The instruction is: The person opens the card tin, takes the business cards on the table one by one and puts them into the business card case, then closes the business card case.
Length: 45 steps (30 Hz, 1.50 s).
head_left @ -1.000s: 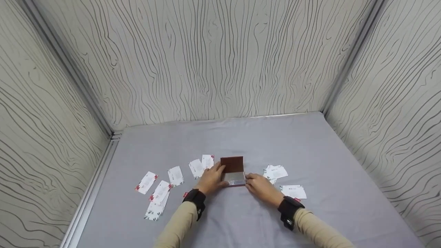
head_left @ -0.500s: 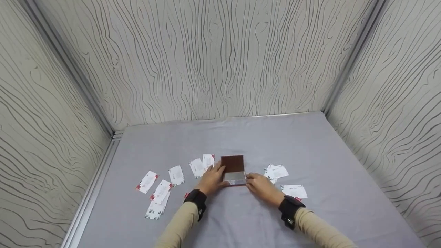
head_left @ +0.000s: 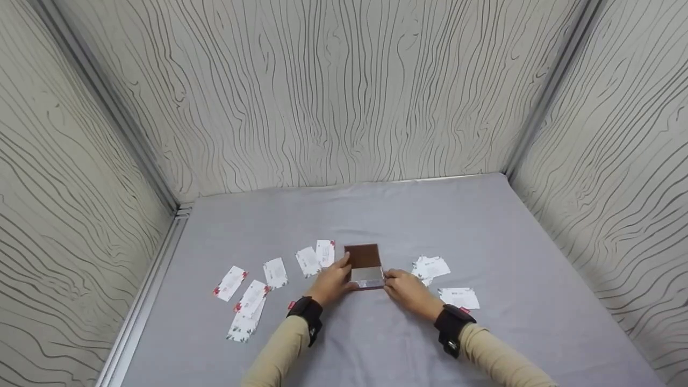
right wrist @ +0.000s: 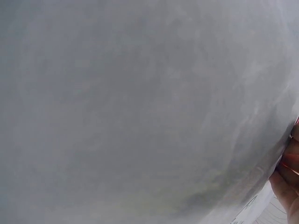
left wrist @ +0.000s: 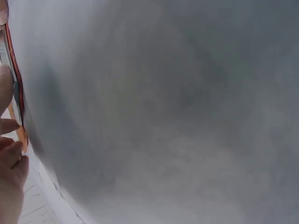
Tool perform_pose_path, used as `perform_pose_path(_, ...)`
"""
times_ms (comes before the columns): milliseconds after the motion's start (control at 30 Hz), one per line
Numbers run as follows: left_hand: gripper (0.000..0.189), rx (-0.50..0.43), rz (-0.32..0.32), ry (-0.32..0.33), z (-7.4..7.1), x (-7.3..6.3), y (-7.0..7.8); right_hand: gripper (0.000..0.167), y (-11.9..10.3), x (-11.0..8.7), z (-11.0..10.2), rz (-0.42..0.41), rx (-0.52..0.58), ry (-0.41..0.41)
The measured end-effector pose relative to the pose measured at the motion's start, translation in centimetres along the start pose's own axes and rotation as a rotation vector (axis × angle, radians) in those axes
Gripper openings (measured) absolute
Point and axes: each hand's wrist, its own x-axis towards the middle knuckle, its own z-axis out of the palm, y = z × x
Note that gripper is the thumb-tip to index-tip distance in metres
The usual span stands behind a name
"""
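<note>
A brown card holder [head_left: 362, 256] lies unfolded near the middle of the grey cloth in the head view, its brown cover at the far side and a clear sleeve [head_left: 368, 273] at the near side. My left hand [head_left: 330, 281] grips its left edge, thumb at the near corner and fingers up along the cover. On the other side, my right hand [head_left: 409, 292] pinches the right edge of the sleeve. The left wrist view catches only a strip of the card holder [left wrist: 14, 70] and fingers at its left border. In the right wrist view, curled fingers [right wrist: 287, 170] show at the right border.
White printed cards with floral corners lie flat on both sides. Several are on the left, including a red-cornered card [head_left: 230, 283] and an overlapping pair [head_left: 248, 312]. To the right are a small pile [head_left: 430, 267] and a card [head_left: 458, 298] by the right wrist. Patterned walls [head_left: 333, 97] enclose the table.
The card holder's brown cover has leaned back slightly, and my left fingers have shifted a little along its left edge. My right hand keeps its place at the right edge.
</note>
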Motion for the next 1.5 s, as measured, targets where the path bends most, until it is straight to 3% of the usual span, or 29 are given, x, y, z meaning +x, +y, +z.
perform_pose_path(300, 0.032, -0.086, -0.042, 0.038, 0.5, 0.1, 0.1, 0.008, 0.0, 0.1, 0.0, 0.004, -0.001, -0.017)
perform_pose_path(567, 0.027, -0.037, 0.008, 0.171, 0.9, -0.1, 0.1, 0.010, -0.1, 0.0, -0.1, 0.023, 0.011, -0.044)
perform_pose_path(700, 0.027, -0.024, 0.024, 0.201, 0.9, -0.2, 0.0, 0.010, -0.1, -0.1, 0.0, 0.016, 0.012, -0.033)
perform_pose_path(1167, 0.026, -0.042, 0.005, 0.095, 0.0, 0.4, 0.2, 0.008, -0.2, 0.1, -0.3, 0.025, -0.018, 0.002)
perform_pose_path(1300, 0.026, -0.034, 0.000, 0.089, 0.0, 0.4, 0.3, 0.007, -0.2, 0.3, -1.0, 0.015, -0.010, -0.048)
perform_pose_path(1500, 0.024, -0.064, -0.015, 0.088, 0.3, 0.3, 0.1, 0.014, 0.0, 0.6, -2.0, 0.013, 0.042, -0.192)
